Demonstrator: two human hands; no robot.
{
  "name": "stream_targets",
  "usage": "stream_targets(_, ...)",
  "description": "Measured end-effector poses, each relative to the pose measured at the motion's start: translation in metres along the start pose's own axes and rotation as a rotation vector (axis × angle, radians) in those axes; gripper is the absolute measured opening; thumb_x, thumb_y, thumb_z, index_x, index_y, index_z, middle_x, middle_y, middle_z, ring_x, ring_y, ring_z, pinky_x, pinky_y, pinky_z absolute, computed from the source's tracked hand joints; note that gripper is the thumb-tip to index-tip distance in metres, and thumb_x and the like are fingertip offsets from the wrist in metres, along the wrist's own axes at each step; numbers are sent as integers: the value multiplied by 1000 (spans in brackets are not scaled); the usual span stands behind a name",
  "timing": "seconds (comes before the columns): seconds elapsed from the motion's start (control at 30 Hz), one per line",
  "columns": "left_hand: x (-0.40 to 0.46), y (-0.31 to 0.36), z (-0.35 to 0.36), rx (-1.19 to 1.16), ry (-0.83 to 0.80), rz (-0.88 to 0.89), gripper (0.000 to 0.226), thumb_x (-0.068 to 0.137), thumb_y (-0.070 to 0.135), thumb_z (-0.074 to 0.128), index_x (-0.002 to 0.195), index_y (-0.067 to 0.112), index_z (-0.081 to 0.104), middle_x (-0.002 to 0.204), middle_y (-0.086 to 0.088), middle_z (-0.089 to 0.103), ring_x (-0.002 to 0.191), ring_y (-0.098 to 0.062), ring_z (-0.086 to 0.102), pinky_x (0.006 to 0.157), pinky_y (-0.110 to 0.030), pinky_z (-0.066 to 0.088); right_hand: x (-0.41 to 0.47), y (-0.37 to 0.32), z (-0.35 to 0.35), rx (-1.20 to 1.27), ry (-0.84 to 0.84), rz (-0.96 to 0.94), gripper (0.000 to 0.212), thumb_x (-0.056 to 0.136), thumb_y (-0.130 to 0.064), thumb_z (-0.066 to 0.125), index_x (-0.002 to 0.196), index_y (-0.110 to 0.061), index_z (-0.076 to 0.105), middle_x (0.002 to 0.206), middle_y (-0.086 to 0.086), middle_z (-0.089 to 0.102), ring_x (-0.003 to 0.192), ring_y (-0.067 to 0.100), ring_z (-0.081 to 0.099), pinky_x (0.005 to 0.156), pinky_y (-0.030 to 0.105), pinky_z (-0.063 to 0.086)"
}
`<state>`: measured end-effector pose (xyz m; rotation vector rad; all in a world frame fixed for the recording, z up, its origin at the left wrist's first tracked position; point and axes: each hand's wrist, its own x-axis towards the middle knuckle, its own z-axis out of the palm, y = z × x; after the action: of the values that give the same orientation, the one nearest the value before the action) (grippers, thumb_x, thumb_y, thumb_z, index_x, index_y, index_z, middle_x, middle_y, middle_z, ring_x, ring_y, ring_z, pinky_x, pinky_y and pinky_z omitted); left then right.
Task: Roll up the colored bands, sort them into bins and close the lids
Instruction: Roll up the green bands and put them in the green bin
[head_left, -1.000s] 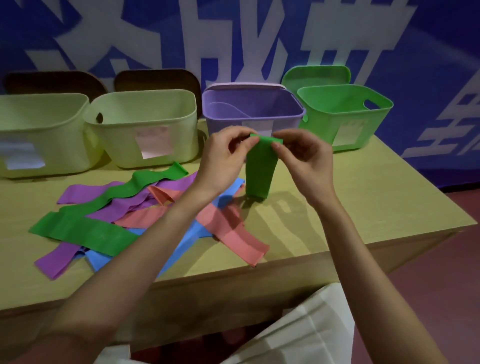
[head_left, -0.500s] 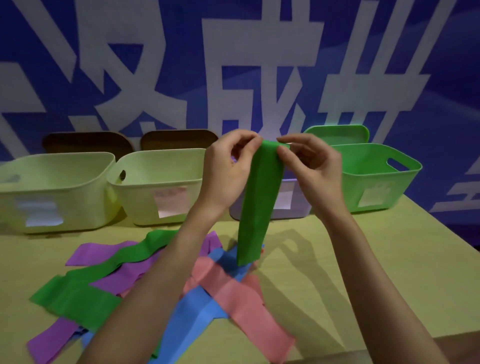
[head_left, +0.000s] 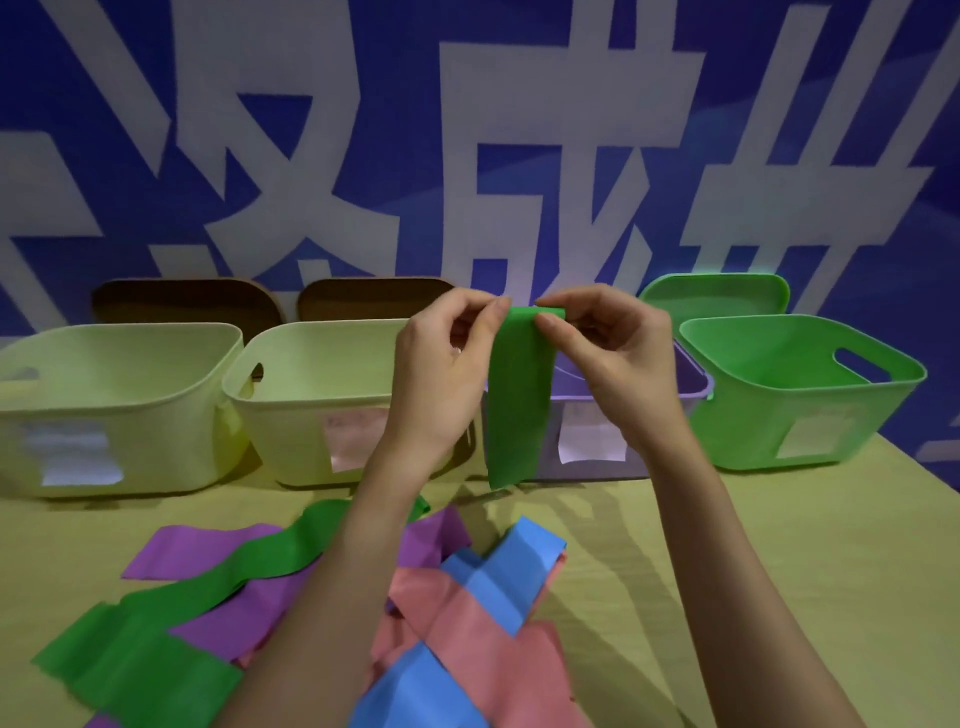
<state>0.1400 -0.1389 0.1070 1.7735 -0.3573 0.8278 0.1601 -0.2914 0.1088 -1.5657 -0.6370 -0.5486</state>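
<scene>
A green band (head_left: 517, 395) hangs straight down in front of me, its lower end clear of the table. My left hand (head_left: 441, 374) and my right hand (head_left: 608, 353) pinch its top edge from either side, where the edge is folded over. Under my arms lies a loose pile: another green band (head_left: 218, 577), purple bands (head_left: 192, 545), pink bands (head_left: 467, 618) and blue bands (head_left: 509, 571). At the back stand two pale yellow bins (head_left: 119, 338) (head_left: 322, 338), a purple bin (head_left: 691, 379) mostly hidden by my hands, and a green bin (head_left: 800, 384).
Two brown lids (head_left: 182, 301) (head_left: 369, 296) lean behind the yellow bins and a green lid (head_left: 717, 293) behind the green bin. The yellow-green table (head_left: 779, 545) is bare on the right. A blue banner (head_left: 467, 130) with white characters covers the wall.
Both hands have lifted the green band higher, so its lower end left the pile and now hangs free. My view has tilted up toward the bins and wall.
</scene>
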Motion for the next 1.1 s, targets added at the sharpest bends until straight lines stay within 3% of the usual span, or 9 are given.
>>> stream_targets(0.1, 1, 0, -5, -1, -74, 35, 17, 92, 18, 62, 107, 11, 67, 96, 2, 68, 91, -12, 64, 78, -26, 53, 3, -1, 2, 42, 19, 36, 11, 84, -7, 71, 88, -17, 72, 83, 16, 71, 76, 31, 66, 74, 39, 54)
stream_targets(0.2, 4, -2, -7, -13, -108, 58, 16, 92, 12, 62, 107, 9, 67, 97, 0, 68, 93, -15, 64, 80, -29, 54, 2, 1, 0, 101, 0, 58, 9, 84, -7, 71, 87, -16, 72, 79, 2, 73, 75, 15, 67, 74, 26, 54)
stream_targets(0.4, 6, -6, -7, -54, -97, 25, 12, 91, 10, 62, 101, 11, 69, 94, -1, 70, 91, -14, 66, 80, -29, 54, 5, 3, -6, -14, -81, 36, 11, 84, -12, 72, 93, -19, 72, 84, -1, 73, 78, 11, 67, 73, 25, 53)
stream_targets(0.5, 6, -5, -7, -78, -52, -4, 11, 91, 12, 62, 100, 12, 69, 92, 0, 70, 89, -13, 66, 80, -29, 54, 8, -1, -7, 37, -113, 16, 21, 80, -6, 74, 98, -16, 70, 91, -3, 74, 85, 15, 70, 81, 27, 56)
stream_targets(0.6, 6, -4, -8, -67, -42, -8, 10, 92, 15, 61, 98, 12, 69, 90, -1, 70, 86, -12, 66, 79, -32, 55, 10, -2, -2, 93, -76, 0, 21, 79, 2, 73, 95, -10, 70, 86, -3, 74, 80, 12, 71, 76, 20, 54)
stream_targets(0.7, 6, -5, -9, -27, -27, 28, 13, 92, 17, 61, 101, 11, 69, 92, 1, 69, 90, -12, 65, 81, -32, 54, 9, -4, 3, 163, -26, 71, 17, 79, 2, 72, 94, -7, 72, 81, 3, 75, 76, 14, 71, 73, 19, 54)
stream_targets(0.9, 9, -6, -20, 97, -94, 129, 22, 88, 15, 66, 109, 12, 68, 102, 3, 69, 97, -12, 64, 83, -22, 52, 9, -3, 4, 325, -38, 257, 20, 75, -9, 71, 95, -4, 72, 88, 14, 74, 85, 21, 71, 79, 26, 57)
stream_targets(1.1, 12, -9, -20, 30, -47, 16, 13, 90, 15, 64, 101, 11, 71, 93, 2, 71, 88, -9, 66, 77, -22, 53, 9, -2, 11, 125, -48, 68, 23, 78, 4, 72, 97, -9, 72, 86, 1, 76, 78, 12, 72, 75, 19, 54)
